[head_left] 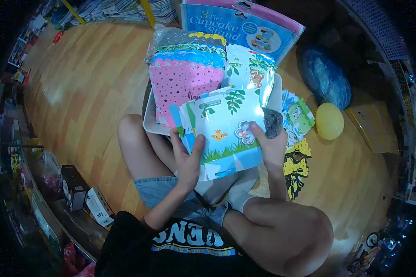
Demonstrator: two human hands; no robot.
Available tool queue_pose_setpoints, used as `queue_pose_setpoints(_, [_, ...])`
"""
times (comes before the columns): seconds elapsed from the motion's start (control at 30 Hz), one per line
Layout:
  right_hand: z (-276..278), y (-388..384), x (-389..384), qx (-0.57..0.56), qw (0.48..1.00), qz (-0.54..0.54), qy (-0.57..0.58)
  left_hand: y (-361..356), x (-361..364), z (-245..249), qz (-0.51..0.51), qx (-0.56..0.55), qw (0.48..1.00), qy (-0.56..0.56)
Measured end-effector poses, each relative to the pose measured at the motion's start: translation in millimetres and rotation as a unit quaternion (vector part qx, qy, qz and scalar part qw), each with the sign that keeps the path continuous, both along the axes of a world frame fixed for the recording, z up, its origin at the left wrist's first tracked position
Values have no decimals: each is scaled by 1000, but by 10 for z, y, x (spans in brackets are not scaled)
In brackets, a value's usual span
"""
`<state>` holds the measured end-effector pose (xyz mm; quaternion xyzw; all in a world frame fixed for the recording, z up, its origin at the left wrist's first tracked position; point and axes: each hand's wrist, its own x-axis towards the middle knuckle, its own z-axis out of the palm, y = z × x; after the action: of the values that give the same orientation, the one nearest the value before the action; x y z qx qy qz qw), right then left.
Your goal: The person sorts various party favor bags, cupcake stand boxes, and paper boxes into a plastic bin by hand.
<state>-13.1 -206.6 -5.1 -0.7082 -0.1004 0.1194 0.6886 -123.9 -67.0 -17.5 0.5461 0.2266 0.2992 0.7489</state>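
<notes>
The held cards (226,121) look like smooth, glossy paperboard. The white tub (277,93) appears to be smooth plastic, the shorts (156,188) matt denim, and the floor (83,87) shiny and wood-grained

Open floor (88,92) left of the white bin (277,94)
Held cards (229,117) block its near side, the cupcake stand package (231,25) its back; a yellow balloon (329,121) obstructs farther right
</notes>
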Motion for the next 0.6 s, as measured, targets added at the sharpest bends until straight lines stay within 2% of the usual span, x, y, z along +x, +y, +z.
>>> queue_pose_setpoints(0.13, [-6,-58,23,-67,996,-41,-42,-46,-58,-36,-23,-62,998,9])
queue_pose_setpoints(0.2, [-31,-56,9,-58,996,-52,-37,-52,-79,-4,-33,-95,995,-13])
queue_pose_setpoints(0.37, [-53,-54,21,-44,997,-68,9,-6,-99,-7,-29,-79,996,-11])
queue_pose_setpoints(0.47, [36,-32,0,-9,1000,-23,-4,29,-95,56,-12,-96,995,-24])
queue_pose_setpoints(0.53, [63,-64,1,-106,989,58,-82,66,-79,65,8,-116,993,-32])
queue_pose_setpoints(0.57, [83,-91,-1,-101,992,68,-27,96,-76,62,17,-108,994,-29])
queue_pose_setpoints(0.6, [93,-118,-4,-101,992,68,-29,112,-76,58,27,-99,994,-27])
